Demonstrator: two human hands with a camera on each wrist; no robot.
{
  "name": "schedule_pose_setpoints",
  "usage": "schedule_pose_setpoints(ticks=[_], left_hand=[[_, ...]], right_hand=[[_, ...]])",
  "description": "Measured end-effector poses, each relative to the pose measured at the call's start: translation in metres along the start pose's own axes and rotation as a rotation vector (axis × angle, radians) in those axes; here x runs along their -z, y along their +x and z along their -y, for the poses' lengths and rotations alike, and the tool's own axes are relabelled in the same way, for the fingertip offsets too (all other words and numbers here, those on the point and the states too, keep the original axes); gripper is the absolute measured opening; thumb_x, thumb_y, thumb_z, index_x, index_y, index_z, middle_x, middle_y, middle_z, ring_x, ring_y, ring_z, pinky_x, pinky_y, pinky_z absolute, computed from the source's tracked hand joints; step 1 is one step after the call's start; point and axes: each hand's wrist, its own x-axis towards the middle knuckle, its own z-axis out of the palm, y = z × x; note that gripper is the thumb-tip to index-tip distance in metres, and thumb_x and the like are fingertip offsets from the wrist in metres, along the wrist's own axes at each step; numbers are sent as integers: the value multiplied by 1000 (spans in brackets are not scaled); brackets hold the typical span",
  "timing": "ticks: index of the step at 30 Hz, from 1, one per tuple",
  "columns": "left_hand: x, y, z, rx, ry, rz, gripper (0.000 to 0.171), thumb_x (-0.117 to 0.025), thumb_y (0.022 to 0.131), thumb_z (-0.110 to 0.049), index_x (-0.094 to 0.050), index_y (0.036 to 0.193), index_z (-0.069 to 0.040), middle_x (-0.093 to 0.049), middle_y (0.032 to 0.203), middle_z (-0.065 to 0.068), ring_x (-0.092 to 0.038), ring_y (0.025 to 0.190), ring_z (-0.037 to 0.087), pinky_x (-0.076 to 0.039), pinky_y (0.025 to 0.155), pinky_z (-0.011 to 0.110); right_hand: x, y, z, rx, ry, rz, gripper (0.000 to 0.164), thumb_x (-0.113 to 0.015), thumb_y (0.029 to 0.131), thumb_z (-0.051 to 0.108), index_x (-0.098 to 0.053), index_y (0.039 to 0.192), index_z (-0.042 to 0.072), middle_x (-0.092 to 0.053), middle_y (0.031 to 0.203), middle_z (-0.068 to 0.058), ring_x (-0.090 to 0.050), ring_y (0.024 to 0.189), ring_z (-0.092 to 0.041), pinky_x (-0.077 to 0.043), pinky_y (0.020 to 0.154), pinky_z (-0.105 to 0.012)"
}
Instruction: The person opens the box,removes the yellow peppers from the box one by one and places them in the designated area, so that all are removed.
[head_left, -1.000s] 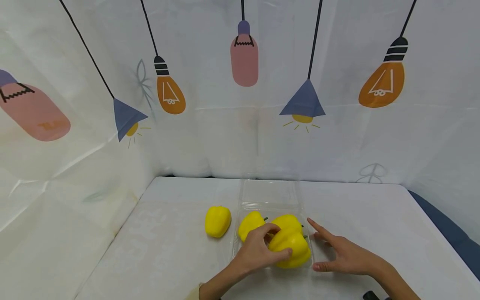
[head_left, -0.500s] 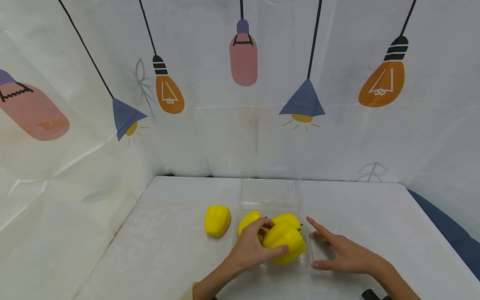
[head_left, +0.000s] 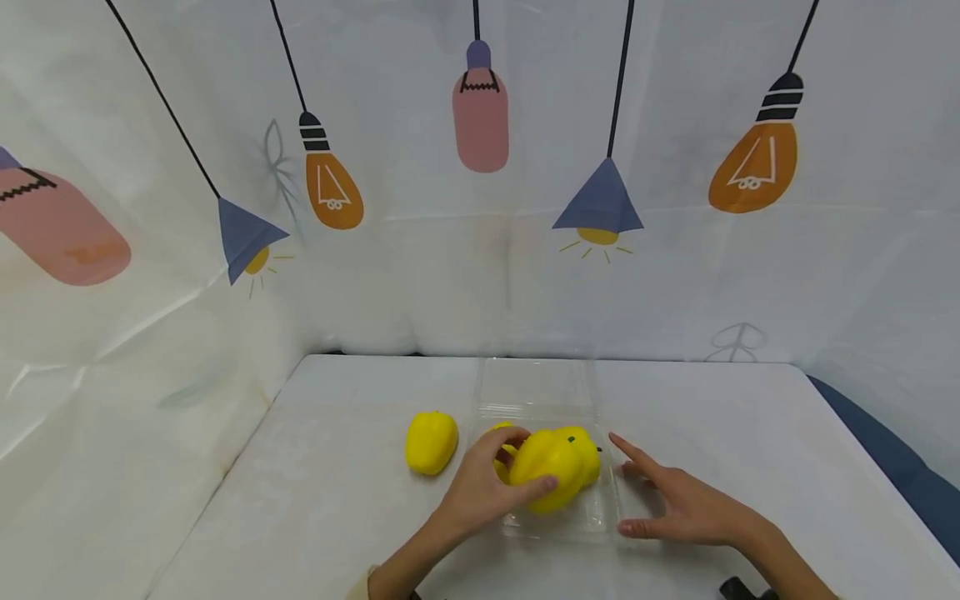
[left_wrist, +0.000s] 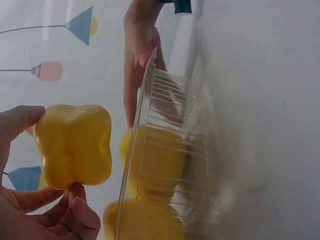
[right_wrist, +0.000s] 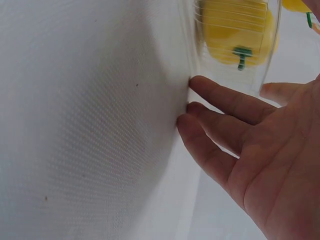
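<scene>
My left hand (head_left: 480,483) grips a yellow bell pepper (head_left: 543,471) between thumb and fingers. In the left wrist view the held pepper (left_wrist: 75,145) is apart from the rim of a clear plastic clamshell box (head_left: 596,512), over its opening. Two more yellow peppers lie in the box: one at the right (head_left: 587,454), one at the left (head_left: 501,426) mostly hidden behind my left hand. At the box's right side is my right hand (head_left: 686,504), fingers extended and spread. In the right wrist view its fingertips (right_wrist: 200,82) rest on the table by the box wall.
The box's clear lid (head_left: 536,383) lies folded back towards the far table edge. Another yellow pepper (head_left: 432,443) sits on the white table (head_left: 322,500), left of the box. A dark object (head_left: 738,588) shows at the bottom edge. A printed curtain (head_left: 420,275) hangs behind.
My left hand has moved left with its pepper, from the box's front right towards the middle. My right hand has stayed by the box's right side. The view has shifted slightly.
</scene>
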Motion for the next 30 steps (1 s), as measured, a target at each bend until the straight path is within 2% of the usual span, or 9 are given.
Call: schedule_pose_setpoints(ticks=[4, 9, 17, 26, 30], left_hand=[[5, 0, 1, -20, 1, -29, 55, -80, 79, -47, -60, 121, -17, -59, 113, -6, -57, 91, 14, -51, 82, 31], [11, 1, 4, -21, -41, -62, 54, -81, 79, -46, -60, 120, -18, -59, 112, -6, -57, 89, 15, -51, 81, 31], [19, 2, 7, -34, -64, -108, 55, -83, 77, -44, -60, 119, -17, -59, 111, -3, -56, 88, 19, -51, 80, 38], [33, 5, 9, -32, 16, -175, 56, -82, 76, -49, -61, 117, -18, -59, 107, -4, -57, 84, 16, -52, 72, 31], [39, 7, 9, -32, 22, -205, 56, -82, 76, -50, -61, 117, -19, -59, 107, -4, -57, 83, 16, -51, 69, 31]], right_hand=[[0, -1, 0, 18, 3, -12, 104, -75, 83, 49, -8, 159, 24, -54, 135, -25, -55, 118, -44, -41, 91, -68], [-2, -1, 0, 11, 9, -7, 103, -74, 84, 49, -8, 159, 23, -54, 135, -24, -54, 119, -45, -40, 91, -69], [-3, -1, -1, -6, -2, -9, 105, -74, 83, 53, -8, 159, 25, -54, 136, -20, -55, 120, -41, -41, 93, -66], [-3, 0, -2, -8, 10, 4, 105, -74, 83, 53, -8, 159, 23, -55, 135, -20, -55, 119, -40, -42, 93, -65], [-3, 0, -3, -6, 5, 1, 105, -74, 83, 53, -8, 159, 24, -55, 135, -20, -56, 118, -40, -42, 92, -65]])
